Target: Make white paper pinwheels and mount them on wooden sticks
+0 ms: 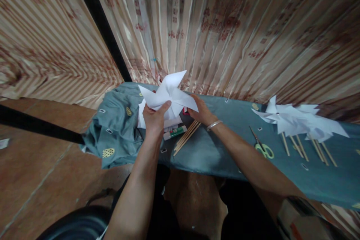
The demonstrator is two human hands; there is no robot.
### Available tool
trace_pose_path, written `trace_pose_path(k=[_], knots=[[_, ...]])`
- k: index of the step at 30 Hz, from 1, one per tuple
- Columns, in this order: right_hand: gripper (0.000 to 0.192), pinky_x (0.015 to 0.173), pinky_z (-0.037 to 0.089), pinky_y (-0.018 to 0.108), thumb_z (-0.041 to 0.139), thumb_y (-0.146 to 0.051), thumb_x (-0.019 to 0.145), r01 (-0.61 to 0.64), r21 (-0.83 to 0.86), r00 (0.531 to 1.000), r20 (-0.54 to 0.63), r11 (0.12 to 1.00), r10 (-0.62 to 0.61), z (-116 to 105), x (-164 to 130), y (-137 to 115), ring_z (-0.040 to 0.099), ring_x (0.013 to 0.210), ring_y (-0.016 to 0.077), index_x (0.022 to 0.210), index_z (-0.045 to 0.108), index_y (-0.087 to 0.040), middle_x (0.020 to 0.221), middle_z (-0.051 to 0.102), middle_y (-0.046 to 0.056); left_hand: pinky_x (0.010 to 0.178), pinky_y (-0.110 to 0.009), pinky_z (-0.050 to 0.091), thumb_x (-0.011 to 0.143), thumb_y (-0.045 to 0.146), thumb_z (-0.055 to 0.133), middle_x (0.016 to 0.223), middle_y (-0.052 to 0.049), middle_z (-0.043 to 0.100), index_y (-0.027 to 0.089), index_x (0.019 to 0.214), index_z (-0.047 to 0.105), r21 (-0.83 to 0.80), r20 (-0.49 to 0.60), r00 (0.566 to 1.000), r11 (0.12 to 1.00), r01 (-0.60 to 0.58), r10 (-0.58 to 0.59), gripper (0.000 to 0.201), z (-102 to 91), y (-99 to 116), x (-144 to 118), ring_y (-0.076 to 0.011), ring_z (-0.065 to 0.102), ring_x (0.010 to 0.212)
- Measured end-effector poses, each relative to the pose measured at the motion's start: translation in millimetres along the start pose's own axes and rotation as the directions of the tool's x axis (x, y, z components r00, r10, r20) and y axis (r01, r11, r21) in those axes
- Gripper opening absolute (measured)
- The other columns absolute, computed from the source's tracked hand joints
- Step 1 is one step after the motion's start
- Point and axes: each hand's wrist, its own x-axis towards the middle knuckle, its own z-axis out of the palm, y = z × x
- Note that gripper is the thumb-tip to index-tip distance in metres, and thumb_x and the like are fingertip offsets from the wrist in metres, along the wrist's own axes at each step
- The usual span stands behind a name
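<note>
A white paper pinwheel [172, 92] with folded, pointed blades is in my left hand [155, 115], the thumb pressed on its front near the centre. My right hand [201, 109], with a bangle at the wrist, reaches in behind the pinwheel's right blade. Its fingertips are hidden there, beside a small red object [185, 110]. Below the pinwheel lie white paper sheets [142, 116], a green-and-white glue stick [176, 132] and several wooden sticks [187, 137].
Finished pinwheels on sticks [300, 120] lie in a pile at the right of the cloth-covered table [225, 150]. Scissors [263, 148] with green handles rest beside them. A patterned curtain [202, 37] hangs behind, and a black pole [104, 26] stands at the left.
</note>
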Motion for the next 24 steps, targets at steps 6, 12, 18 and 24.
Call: trace_pose_path(k=[6, 12, 18, 24], knots=[[0.04, 0.113, 0.04, 0.052, 0.06, -0.008, 0.077, -0.061, 0.053, 0.988, -0.136, 0.997, 0.068, -1.1, -16.0, -3.4, 0.043, 0.139, 0.0324, 0.116, 0.066, -0.017, 0.142, 0.054, 0.016, 0.088, -0.035, 0.055, 0.047, 0.03, 0.09, 0.092, -0.007, 0.076, 0.014, 0.115, 0.067, 0.004, -0.004, 1.0, 1.0, -0.002, 0.002, 0.074, 0.4, -0.5, 0.0, -0.0222, 0.071, 0.091], [0.032, 0.113, 0.039, 0.052, 0.062, -0.009, 0.075, -0.067, 0.139, 0.983, -0.158, 0.988, 0.089, -0.1, -9.5, -2.3, 0.047, 0.135, 0.032, 0.106, 0.067, -0.016, 0.136, 0.059, 0.017, 0.084, -0.033, 0.055, 0.045, 0.027, 0.09, 0.091, -0.007, 0.077, 0.013, 0.115, 0.067, -0.024, -0.003, 1.0, 1.0, 0.0, 0.0, 0.075, 2.9, -0.8, -1.0, -0.0211, 0.071, 0.087], [0.004, 0.105, 0.046, 0.047, 0.065, -0.02, 0.077, -0.249, 0.463, 0.905, -0.202, 0.851, 0.375, -19.5, -23.2, -14.9, 0.058, 0.123, 0.0299, 0.074, 0.066, -0.017, 0.122, 0.067, 0.016, 0.085, -0.034, 0.055, 0.048, 0.026, 0.088, 0.093, -0.007, 0.077, 0.014, 0.115, 0.066, -0.027, 0.0, 1.0, 1.0, 0.01, -0.01, 0.072, 2.6, -0.5, -0.3, -0.0217, 0.071, 0.089], [0.016, 0.087, 0.057, 0.038, 0.071, -0.038, 0.075, -0.383, 0.921, 0.771, 0.273, 0.076, 0.575, -40.9, -103.0, -32.6, 0.073, 0.095, 0.0229, 0.077, 0.071, -0.021, 0.101, 0.076, 0.007, 0.083, -0.034, 0.055, 0.049, 0.025, 0.086, 0.09, -0.006, 0.077, 0.014, 0.113, 0.068, 0.01, 0.042, 0.998, 0.999, 0.039, -0.04, 0.068, 10.0, -6.6, -7.6, -0.0213, 0.071, 0.086]])
